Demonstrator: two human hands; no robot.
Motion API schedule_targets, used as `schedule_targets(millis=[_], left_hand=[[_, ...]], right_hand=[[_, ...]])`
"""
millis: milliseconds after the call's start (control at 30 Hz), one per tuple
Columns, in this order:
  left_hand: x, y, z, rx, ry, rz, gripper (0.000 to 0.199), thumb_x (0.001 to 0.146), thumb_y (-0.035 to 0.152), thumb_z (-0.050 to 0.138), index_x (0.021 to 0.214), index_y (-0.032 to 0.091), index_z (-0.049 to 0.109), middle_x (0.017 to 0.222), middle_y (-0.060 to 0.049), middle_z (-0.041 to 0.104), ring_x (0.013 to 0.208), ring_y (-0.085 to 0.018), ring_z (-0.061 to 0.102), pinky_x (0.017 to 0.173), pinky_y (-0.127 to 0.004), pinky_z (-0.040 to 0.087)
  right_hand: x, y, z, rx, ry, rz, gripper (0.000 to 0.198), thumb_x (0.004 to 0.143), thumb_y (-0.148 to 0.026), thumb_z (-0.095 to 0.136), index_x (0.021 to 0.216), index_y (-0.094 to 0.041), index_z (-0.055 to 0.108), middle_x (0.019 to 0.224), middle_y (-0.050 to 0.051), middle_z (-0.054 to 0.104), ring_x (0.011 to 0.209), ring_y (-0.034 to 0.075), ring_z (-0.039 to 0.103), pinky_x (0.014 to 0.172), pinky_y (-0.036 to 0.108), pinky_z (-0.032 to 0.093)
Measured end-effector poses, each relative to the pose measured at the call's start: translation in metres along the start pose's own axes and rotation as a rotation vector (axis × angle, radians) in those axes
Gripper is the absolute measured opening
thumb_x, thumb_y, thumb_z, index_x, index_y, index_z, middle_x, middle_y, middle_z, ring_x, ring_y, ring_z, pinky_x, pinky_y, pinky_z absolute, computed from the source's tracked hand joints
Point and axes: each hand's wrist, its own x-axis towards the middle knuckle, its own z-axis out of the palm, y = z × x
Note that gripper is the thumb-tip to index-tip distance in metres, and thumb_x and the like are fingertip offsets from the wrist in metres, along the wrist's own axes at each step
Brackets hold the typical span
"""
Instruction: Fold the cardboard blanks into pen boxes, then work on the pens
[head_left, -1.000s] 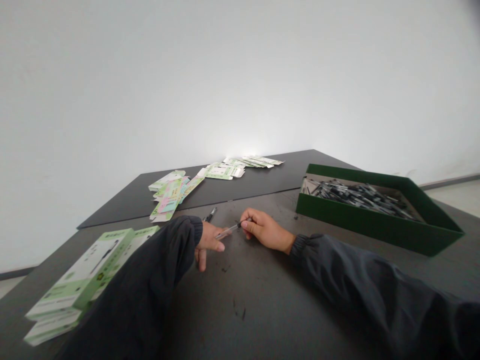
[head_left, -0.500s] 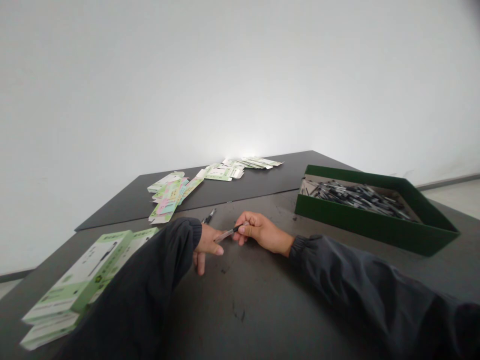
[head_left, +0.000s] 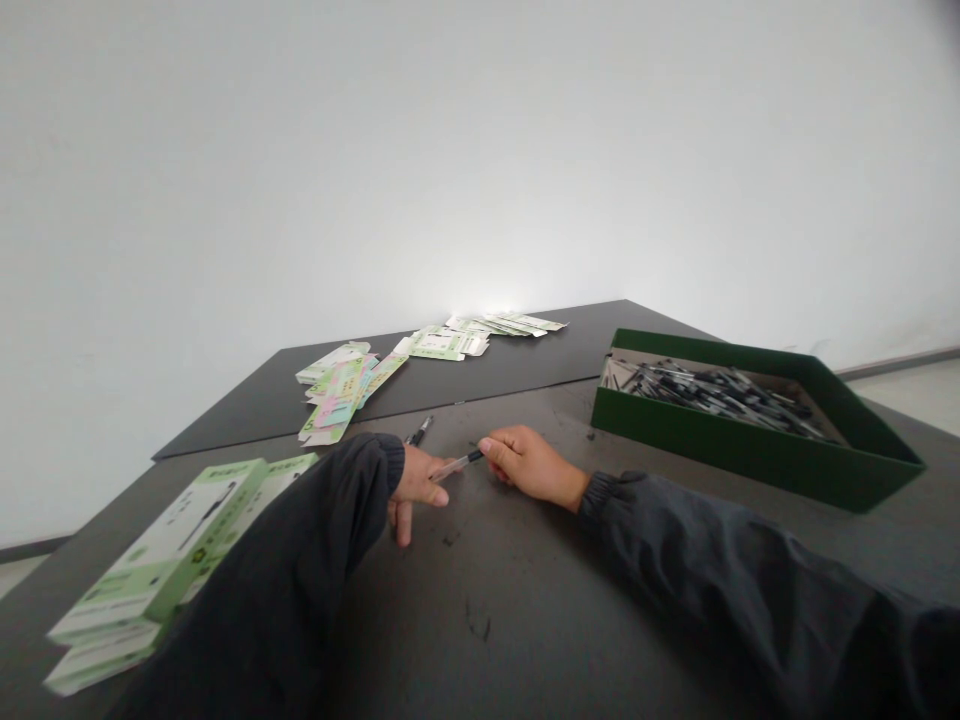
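Note:
A clear-barrelled pen (head_left: 457,466) with a black end spans the space between my two hands. My left hand (head_left: 420,482) has the clear end between its thumb and index finger, with the lower fingers hanging down. My right hand (head_left: 534,464) pinches the black end, thumb on top and fingers curled under. Just beyond my left wrist, the ends of dark pens (head_left: 421,432) stick out; whether that hand holds them or they lie on the table I cannot tell. My left sleeve covers part of the green and white pen boxes (head_left: 180,540).
At the right, a dark green open box (head_left: 720,460) holds many loose pens (head_left: 712,392). Flattened green, pink and white cartons (head_left: 341,395) lie at the far left of the dark table (head_left: 480,640). More flat cartons (head_left: 442,344) spread along the back, near the wall.
The right hand's fingers have shifted at the black end of the pen, drawing slightly right and curling in more tightly. My left hand has hardly moved.

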Motion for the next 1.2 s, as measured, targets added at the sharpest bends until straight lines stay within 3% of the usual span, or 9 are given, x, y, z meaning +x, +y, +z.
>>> schedule_targets(millis=[233, 733, 900, 1067, 1200], left_hand=[[-0.0003, -0.0004, -0.0006, 0.040, 0.000, -0.009, 0.083, 0.080, 0.037, 0.043, 0.128, 0.023, -0.022, 0.129, -0.024, 0.027, 0.067, -0.022, 0.063, 0.063, -0.034, 0.048], [0.0006, -0.0006, 0.0019, 0.030, 0.037, -0.019, 0.080, 0.080, 0.032, 0.044, 0.129, 0.023, -0.018, 0.132, -0.027, 0.012, 0.063, -0.019, 0.063, 0.062, -0.033, 0.048], [-0.0001, -0.0001, 0.0026, 0.039, 0.048, -0.002, 0.081, 0.079, 0.033, 0.045, 0.129, 0.027, -0.018, 0.135, -0.023, -0.006, 0.062, -0.017, 0.063, 0.060, -0.032, 0.049], [-0.0012, 0.0022, 0.0031, -0.008, 0.033, -0.016, 0.082, 0.078, 0.031, 0.047, 0.130, 0.020, -0.016, 0.131, -0.030, 0.009, 0.059, -0.016, 0.063, 0.060, -0.032, 0.049], [-0.0009, 0.0021, 0.0025, 0.037, 0.023, -0.007, 0.083, 0.078, 0.036, 0.047, 0.130, 0.020, -0.016, 0.132, -0.029, 0.010, 0.063, -0.020, 0.063, 0.060, -0.033, 0.049]], right_hand=[[-0.0008, -0.0003, 0.0006, 0.122, -0.033, -0.046, 0.033, 0.084, -0.040, 0.031, 0.066, -0.015, 0.044, 0.059, -0.001, 0.048, 0.048, 0.006, 0.042, 0.047, 0.016, 0.034], [-0.0007, 0.0007, 0.0013, 0.053, -0.034, -0.029, 0.031, 0.084, -0.036, 0.031, 0.067, -0.015, 0.046, 0.059, -0.001, 0.050, 0.048, 0.006, 0.043, 0.047, 0.016, 0.034], [-0.0005, 0.0003, 0.0014, 0.189, -0.041, -0.044, 0.021, 0.083, -0.032, 0.034, 0.079, -0.015, 0.046, 0.061, -0.002, 0.048, 0.049, 0.006, 0.042, 0.047, 0.017, 0.035], [-0.0020, -0.0038, -0.0001, 0.247, -0.044, -0.062, 0.021, 0.082, -0.032, 0.037, 0.087, -0.015, 0.047, 0.061, -0.002, 0.047, 0.048, 0.006, 0.042, 0.048, 0.017, 0.036], [-0.0020, -0.0034, 0.0000, 0.160, -0.045, -0.029, 0.028, 0.082, -0.038, 0.035, 0.075, -0.014, 0.049, 0.057, -0.002, 0.047, 0.047, 0.006, 0.042, 0.046, 0.017, 0.034]])
